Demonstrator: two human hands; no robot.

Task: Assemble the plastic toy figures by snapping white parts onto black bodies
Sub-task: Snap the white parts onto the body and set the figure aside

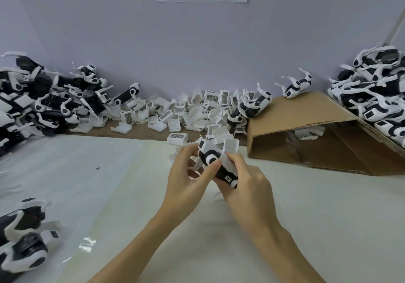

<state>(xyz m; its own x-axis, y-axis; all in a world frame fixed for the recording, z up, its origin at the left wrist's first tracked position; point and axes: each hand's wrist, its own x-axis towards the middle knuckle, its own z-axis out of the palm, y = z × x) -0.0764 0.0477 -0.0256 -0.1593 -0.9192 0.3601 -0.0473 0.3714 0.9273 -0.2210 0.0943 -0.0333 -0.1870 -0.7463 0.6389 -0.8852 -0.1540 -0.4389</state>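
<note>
Left: a heap of figures [43, 100] against the wall, apparently awaiting parts. Centre rear: loose white parts [192, 109] on the bench [306, 206]. Centre: the left hand [186, 177] and right hand [245, 186] both grip one black-bodied figure [215, 162] above the bench, a white part seemingly being seated. Right: cardboard box [306, 116] and a pile of apparently finished figures [372, 94]. Much appears to remain.

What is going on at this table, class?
A person is putting together a black-and-white toy figure, gripping it in both the left hand and the right hand above the table. Loose white parts are heaped along the wall behind. Piles of figures lie at the far left and far right, beside a tipped cardboard box.
</note>
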